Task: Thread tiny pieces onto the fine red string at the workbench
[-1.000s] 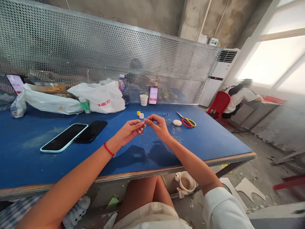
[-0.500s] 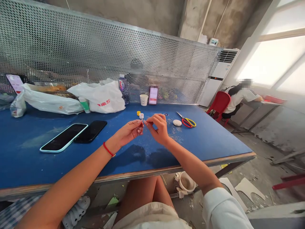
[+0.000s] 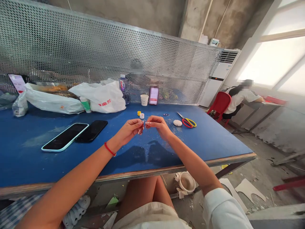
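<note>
My left hand [image 3: 130,129] and my right hand [image 3: 159,125] meet fingertip to fingertip above the blue table [image 3: 202,140]. Both are pinched on a tiny object between them that is too small to name; something reddish shows at the left fingertips. A red cord sits on my left wrist. Just beyond the hands lie a yellow cap [image 3: 138,113] and a white cap [image 3: 142,115]. Pale dust is scattered on the table under and beyond the hands.
Two phones [image 3: 64,136] [image 3: 92,130] lie at the left. Red-and-yellow scissors [image 3: 188,121] and a white disc [image 3: 177,122] lie at the right. Plastic bags [image 3: 100,95], a bottle [image 3: 124,86], a paper cup [image 3: 144,99] and an upright phone [image 3: 153,95] line the perforated screen. Another person sits at the far right.
The hands stay together over the same spot. My right hand's fingers have shifted slightly and its wrist has dropped a little; the pinch between the fingertips continues.
</note>
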Demonstrator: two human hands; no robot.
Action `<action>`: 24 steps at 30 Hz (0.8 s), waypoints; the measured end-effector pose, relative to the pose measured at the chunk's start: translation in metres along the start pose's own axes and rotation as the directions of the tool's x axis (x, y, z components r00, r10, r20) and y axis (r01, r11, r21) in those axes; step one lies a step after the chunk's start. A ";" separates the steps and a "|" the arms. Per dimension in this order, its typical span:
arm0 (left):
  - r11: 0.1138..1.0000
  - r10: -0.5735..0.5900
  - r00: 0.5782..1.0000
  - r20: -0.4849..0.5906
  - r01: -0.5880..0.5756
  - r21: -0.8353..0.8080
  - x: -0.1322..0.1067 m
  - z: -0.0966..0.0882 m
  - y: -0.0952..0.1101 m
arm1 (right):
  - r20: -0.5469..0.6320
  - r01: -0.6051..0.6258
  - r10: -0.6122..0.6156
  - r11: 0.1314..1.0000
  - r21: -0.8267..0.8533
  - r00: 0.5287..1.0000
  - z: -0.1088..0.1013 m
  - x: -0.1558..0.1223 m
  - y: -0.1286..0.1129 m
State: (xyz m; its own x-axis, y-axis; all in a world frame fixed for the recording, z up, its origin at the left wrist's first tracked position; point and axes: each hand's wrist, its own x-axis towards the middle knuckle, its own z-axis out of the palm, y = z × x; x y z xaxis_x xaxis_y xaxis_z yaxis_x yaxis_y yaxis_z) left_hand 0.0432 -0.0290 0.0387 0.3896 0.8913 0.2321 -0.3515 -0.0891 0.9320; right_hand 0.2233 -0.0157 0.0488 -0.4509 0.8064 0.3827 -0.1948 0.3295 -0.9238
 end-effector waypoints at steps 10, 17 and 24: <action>0.995 -0.090 0.992 0.090 0.087 0.042 -0.003 0.001 0.004 | 0.248 -0.217 0.184 0.969 0.115 0.951 -0.009 -0.002 -0.007; 0.990 -0.123 0.991 0.057 0.126 -0.058 0.001 -0.007 0.003 | 0.046 -0.048 0.046 0.997 0.052 0.998 -0.007 0.000 -0.007; 0.996 -0.072 0.997 0.006 0.073 -0.058 0.001 -0.006 0.001 | -0.023 0.020 -0.021 0.998 -0.052 1.000 -0.003 -0.001 -0.005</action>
State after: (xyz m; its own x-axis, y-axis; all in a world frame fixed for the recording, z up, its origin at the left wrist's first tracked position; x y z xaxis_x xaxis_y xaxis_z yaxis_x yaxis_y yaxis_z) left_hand 0.0386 -0.0258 0.0378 0.4192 0.8926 0.1657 -0.3712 0.0020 0.9285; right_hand 0.2270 -0.0165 0.0535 -0.4270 0.8102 0.4015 -0.1580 0.3703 -0.9154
